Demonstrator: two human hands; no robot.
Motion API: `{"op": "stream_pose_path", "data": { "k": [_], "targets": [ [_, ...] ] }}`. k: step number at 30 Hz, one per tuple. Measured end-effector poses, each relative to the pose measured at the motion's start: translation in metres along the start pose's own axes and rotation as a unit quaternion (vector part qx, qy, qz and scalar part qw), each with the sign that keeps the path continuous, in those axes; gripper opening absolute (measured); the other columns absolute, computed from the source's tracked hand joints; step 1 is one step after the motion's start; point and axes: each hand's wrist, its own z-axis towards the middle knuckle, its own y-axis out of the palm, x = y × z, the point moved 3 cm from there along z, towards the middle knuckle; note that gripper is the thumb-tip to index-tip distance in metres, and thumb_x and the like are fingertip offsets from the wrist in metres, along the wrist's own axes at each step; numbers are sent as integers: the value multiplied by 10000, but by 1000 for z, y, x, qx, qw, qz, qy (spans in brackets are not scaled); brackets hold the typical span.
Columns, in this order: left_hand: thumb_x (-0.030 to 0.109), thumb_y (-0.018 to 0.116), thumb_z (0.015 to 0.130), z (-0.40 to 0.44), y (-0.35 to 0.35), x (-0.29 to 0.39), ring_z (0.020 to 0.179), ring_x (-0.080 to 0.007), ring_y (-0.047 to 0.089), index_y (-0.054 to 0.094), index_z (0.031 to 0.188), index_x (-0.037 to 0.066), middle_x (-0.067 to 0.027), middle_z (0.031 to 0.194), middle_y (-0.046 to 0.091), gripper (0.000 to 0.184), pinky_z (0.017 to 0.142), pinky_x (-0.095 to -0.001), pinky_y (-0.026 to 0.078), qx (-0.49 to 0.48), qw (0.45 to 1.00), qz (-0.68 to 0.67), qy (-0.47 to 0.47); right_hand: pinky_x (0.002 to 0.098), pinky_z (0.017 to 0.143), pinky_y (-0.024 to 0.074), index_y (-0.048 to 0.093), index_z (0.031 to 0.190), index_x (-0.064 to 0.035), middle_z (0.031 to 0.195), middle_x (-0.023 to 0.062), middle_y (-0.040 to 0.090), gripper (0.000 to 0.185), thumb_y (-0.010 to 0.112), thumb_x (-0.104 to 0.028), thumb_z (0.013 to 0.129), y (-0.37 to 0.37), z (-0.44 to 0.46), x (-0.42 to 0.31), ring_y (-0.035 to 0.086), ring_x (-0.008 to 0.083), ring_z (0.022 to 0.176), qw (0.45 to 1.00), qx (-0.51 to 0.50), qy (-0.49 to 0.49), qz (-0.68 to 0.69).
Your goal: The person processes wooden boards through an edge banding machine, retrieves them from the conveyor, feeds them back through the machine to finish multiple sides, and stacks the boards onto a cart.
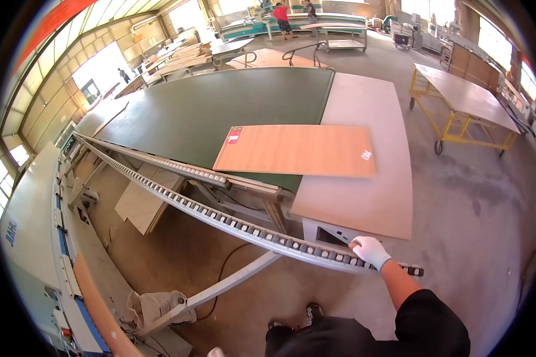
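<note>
My right hand (pixel 370 251), in a white glove, is above the near end of the long roller rail (pixel 253 234). Its fingers are curled together beside the dark opening in the white panel (pixel 333 235) under the table's corner; whatever they hold, if anything, is hidden. Only a sliver of my left hand (pixel 215 352), also gloved in white, shows at the bottom edge, its fingers out of sight. A wood-coloured board (pixel 298 150) with a red label and a white sticker lies across the green belt (pixel 220 107) and the pale tabletop (pixel 363 205).
A long machine marked JIAHU (pixel 33 220) runs along the left. Stacked panels (pixel 149 199) lie below the rail, with a white sack (pixel 161 306) by its slanted support. A yellow-framed cart (pixel 464 101) stands right. Two people (pixel 283 21) are at the back.
</note>
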Motion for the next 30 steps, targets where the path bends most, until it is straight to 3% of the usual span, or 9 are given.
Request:
{"op": "stream_pose_path", "data": {
  "k": [3,4,6,10,14,20,22,28,30],
  "targets": [
    [216,616,915,11,121,128,1186,-320,572,553,1291,-51,-196,1285,603,466,1050,-401,434,-61,977,-67,194,395,889,497,706,1009,-49,1011,161,710,275,558,-249,891,10,13,4,660,311,993,997,-21,-7,72],
    [130,585,827,13,148,210,1256,-495,455,673,1021,-27,-243,1278,568,264,1086,-570,336,-46,966,-87,240,383,893,495,703,1024,-43,1026,151,711,270,561,-232,893,20,21,15,661,293,996,993,-26,-4,119],
    [146,639,829,3,171,341,1265,-491,442,561,1228,-39,-266,1327,521,447,1076,-542,357,-4,885,-28,464,350,908,492,677,1092,-36,1066,127,705,274,553,-146,873,43,42,51,655,241,1010,968,-33,53,241],
    [210,700,786,18,203,509,1237,-413,489,558,1242,28,-196,1286,567,511,1063,-520,370,-49,765,27,641,350,919,496,660,1104,-19,1055,148,703,312,529,-69,825,-6,97,88,652,251,1014,964,119,63,229],
    [236,654,783,44,243,544,667,-300,558,633,819,98,-75,716,565,144,652,-433,465,-77,744,3,664,387,960,477,639,1130,23,1105,197,684,328,558,-106,840,-83,174,191,639,324,1070,942,302,115,86],
    [298,623,858,67,261,570,818,-319,644,669,856,103,-111,834,674,200,731,-427,502,-298,777,223,508,421,1049,416,570,1235,98,1259,289,593,463,594,-170,858,-135,231,358,547,381,1227,932,257,253,46],
    [285,593,879,100,282,591,894,-371,630,658,912,75,-155,912,670,222,795,-456,506,-301,858,24,416,403,1106,362,503,1321,102,1357,289,523,548,601,-180,863,-133,225,391,476,377,1308,936,267,227,37],
    [143,513,913,287,380,679,1008,-445,586,591,1123,-54,-270,1062,628,298,890,-480,471,49,880,-29,472,388,1156,295,413,1402,98,1446,260,449,627,601,-182,874,-161,194,383,397,354,1378,907,297,294,45],
    [180,501,931,263,389,722,1011,-429,606,565,1212,-77,-261,1053,650,387,913,-460,486,-226,913,-30,337,370,1114,343,423,1392,92,1405,245,496,618,610,-189,875,-165,183,403,460,335,1326,900,313,302,39]
  ]
}}
